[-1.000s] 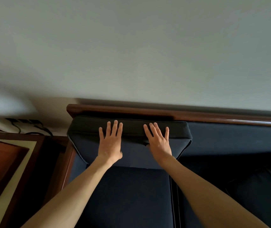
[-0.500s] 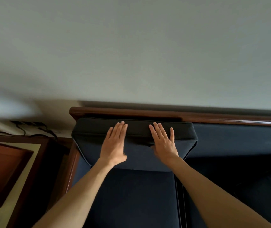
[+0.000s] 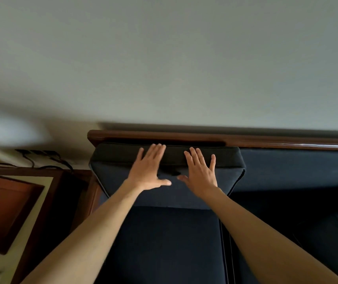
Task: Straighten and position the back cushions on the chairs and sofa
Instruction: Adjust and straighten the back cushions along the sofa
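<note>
Both hands lie flat on the back cushion [image 3: 121,177], which leans against the sofa's wooden rail [image 3: 246,138] at its left end. The left hand [image 3: 147,171] has fingers together, thumb out; the right hand [image 3: 200,174] has fingers spread. Neither grips anything. Even pressure from both palms should seat it squarely under the rail. Its long axis runs along the rail, its face toward the seat [image 3: 164,242].
</note>
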Available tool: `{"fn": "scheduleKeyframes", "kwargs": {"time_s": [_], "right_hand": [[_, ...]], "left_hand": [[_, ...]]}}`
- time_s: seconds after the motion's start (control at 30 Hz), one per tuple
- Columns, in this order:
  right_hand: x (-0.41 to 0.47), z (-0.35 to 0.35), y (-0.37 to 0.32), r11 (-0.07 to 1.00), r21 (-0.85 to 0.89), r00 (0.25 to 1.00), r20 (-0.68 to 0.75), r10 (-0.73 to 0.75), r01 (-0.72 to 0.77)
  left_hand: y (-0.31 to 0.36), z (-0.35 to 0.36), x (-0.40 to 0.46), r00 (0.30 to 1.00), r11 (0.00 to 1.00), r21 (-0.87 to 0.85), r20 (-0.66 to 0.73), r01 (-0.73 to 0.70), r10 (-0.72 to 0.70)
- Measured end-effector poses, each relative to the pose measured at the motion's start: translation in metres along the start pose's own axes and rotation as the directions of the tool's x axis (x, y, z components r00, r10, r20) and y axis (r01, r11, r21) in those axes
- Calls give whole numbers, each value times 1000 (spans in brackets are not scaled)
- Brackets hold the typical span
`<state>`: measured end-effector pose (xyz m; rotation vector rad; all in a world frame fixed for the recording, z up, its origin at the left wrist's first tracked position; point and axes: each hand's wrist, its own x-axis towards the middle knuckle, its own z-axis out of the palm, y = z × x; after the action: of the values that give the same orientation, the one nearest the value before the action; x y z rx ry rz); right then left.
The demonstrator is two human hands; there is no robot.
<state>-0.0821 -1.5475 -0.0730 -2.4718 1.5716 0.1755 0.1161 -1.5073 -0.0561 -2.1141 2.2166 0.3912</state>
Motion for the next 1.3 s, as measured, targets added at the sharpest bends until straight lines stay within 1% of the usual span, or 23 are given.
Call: {"fn": "scheduleKeyframes", "kwargs": {"time_s": [0.03,0.1,0.17,0.23,0.27,0.33,0.4,0.43,0.47,0.5,0.53,0.57,0.6,0.67,0.73,0.8,0.87,0.93,1.0,1.13,1.2,1.3], "right_hand": [[0,0,3,1000,-5,1000,-13,-11,11],[2,3,18,998,-16,997,-50,-54,53],[2,6,43,997,-19,992,-100,-76,75],[-5,11,70,998,-34,991,-124,-57,53],[-11,11,82,999,-47,993,-118,-28,22],[-18,6,92,995,-66,997,-36,71,-73],[-19,-2,79,988,-67,990,7,143,-142],[-20,-7,63,990,-45,991,6,137,-136],[-20,-9,44,997,-22,997,0,79,-79],[-22,-9,24,1000,-6,1000,-8,-10,10],[-24,-5,7,996,1,996,-9,-91,91],[-26,-3,-2,992,-6,992,-4,-129,129],[-26,-2,-1,992,-19,992,-7,-125,125],[-28,-2,24,997,-66,999,-8,-49,48],[-37,-3,65,991,-125,998,31,48,-44],[-43,-11,96,987,-137,989,108,98,-83],[-42,-22,104,992,-108,979,186,89,-69],[-41,-37,98,996,-65,961,267,79,-64],[-47,-53,91,997,-6,950,303,80,-82],[-78,-91,99,985,131,963,259,74,-111],[-102,-113,116,966,210,970,217,107,-154],[-147,-141,160,940,256,968,169,186,-226]], "left_hand": [[5,5,4,1000,1000,10,8,-5,5],[-3,13,6,998,998,63,-67,7,-2],[-26,16,-5,989,998,45,-142,36,-29],[-63,17,-24,982,995,20,-162,99,-94],[-82,16,-34,977,988,24,-155,152,-146],[-105,10,-48,956,958,46,-90,284,-280],[-94,0,-44,917,914,86,-3,397,-398],[-74,-4,-37,918,915,82,1,396,-398],[-48,-5,-29,946,944,54,-19,325,-324],[-18,-3,-24,979,979,17,-49,201,-200],[10,3,-21,995,997,-20,-60,80,-81],[29,11,-21,999,1000,-29,-48,3,-4],[35,17,-22,999,1000,-8,-49,-16,16],[12,23,-29,994,998,48,-99,50,-45],[-30,26,-46,982,985,68,-112,158,-150],[-63,21,-59,968,964,99,-67,248,-243],[-66,9,-57,948,941,132,23,312,-317],[-44,-6,-49,918,922,100,102,375,-384],[-13,-18,-44,920,928,43,123,369,-372],[67,-46,-35,971,964,-138,113,227,-213],[119,-69,-26,984,959,-240,128,153,-124],[208,-97,-15,993,939,-340,117,45,-5]]}}
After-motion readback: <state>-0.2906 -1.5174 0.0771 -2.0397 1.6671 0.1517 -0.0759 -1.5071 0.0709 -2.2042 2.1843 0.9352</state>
